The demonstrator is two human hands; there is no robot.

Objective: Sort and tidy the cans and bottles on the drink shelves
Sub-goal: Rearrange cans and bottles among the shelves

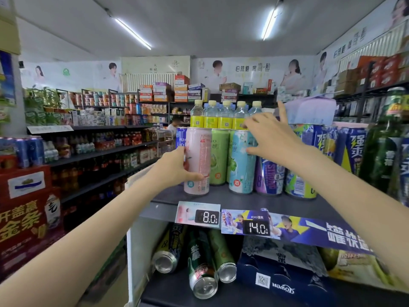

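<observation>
Upper shelf (243,201): the left hand (174,167) grips a pink can (198,160), fingers and thumb curled round its lower half; the can stands upright at the shelf's front left corner. Just beside it toward the right stand a green can (219,156), a light blue can (241,165), a purple can (269,176) and a yellow-green can (298,185), all upright near the front edge. The right hand (272,140) is spread, fingers straight, fingertips touching the top of the light blue can. Yellow-labelled bottles (223,117) stand in a row behind the cans. Lower shelf (177,291): three cans (203,267) lie on their sides beside a dark blue carton (285,282).
</observation>
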